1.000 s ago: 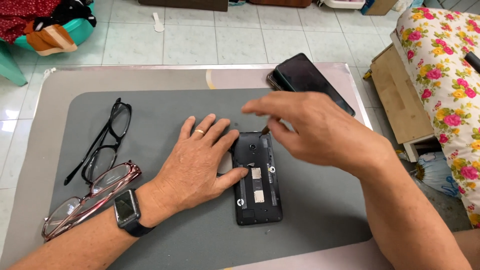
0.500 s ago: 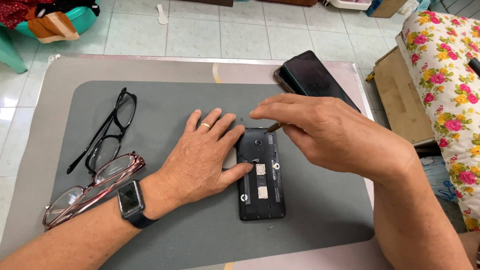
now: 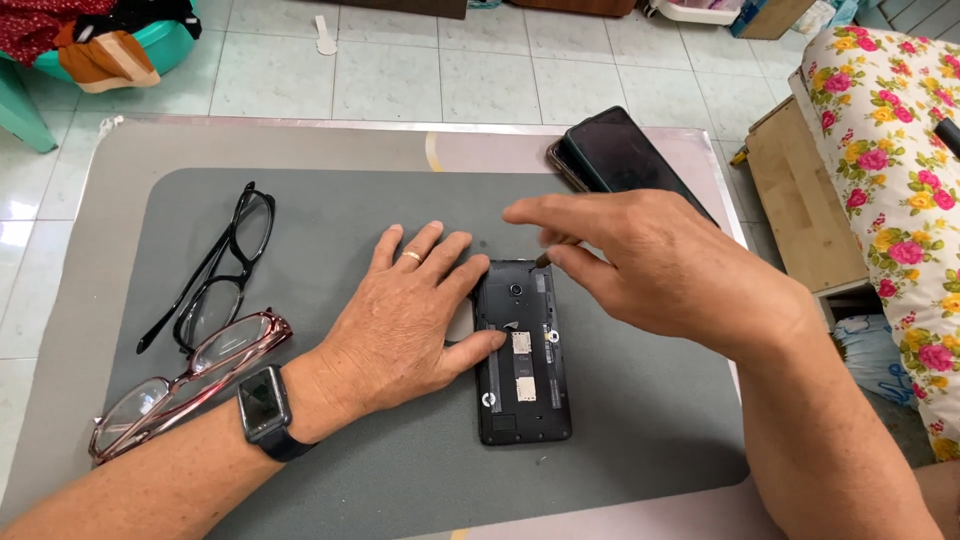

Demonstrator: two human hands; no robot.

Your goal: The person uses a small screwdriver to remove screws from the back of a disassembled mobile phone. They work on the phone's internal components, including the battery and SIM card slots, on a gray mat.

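A black phone with its back cover off (image 3: 522, 360) lies on a grey work mat (image 3: 300, 220), its card slots and camera showing. My left hand (image 3: 405, 320) rests flat beside it, thumb pressed on the phone's left edge; it wears a gold ring and a dark smartwatch (image 3: 263, 408). My right hand (image 3: 650, 265) hovers over the phone's top right corner and pinches a thin tool (image 3: 545, 257) whose tip touches that corner. Most of the tool is hidden by the fingers.
Black glasses (image 3: 215, 270) and reddish-framed glasses (image 3: 190, 385) lie on the mat's left side. Two stacked phones (image 3: 615, 155) sit at the table's far right edge. A floral cushion (image 3: 890, 170) and wooden furniture (image 3: 800, 190) stand to the right; a teal tub (image 3: 100, 45) is far left.
The view has shifted slightly. My right hand's fingers have spread and the tool tip stays at the phone's top right corner. The left hand has kept its place.
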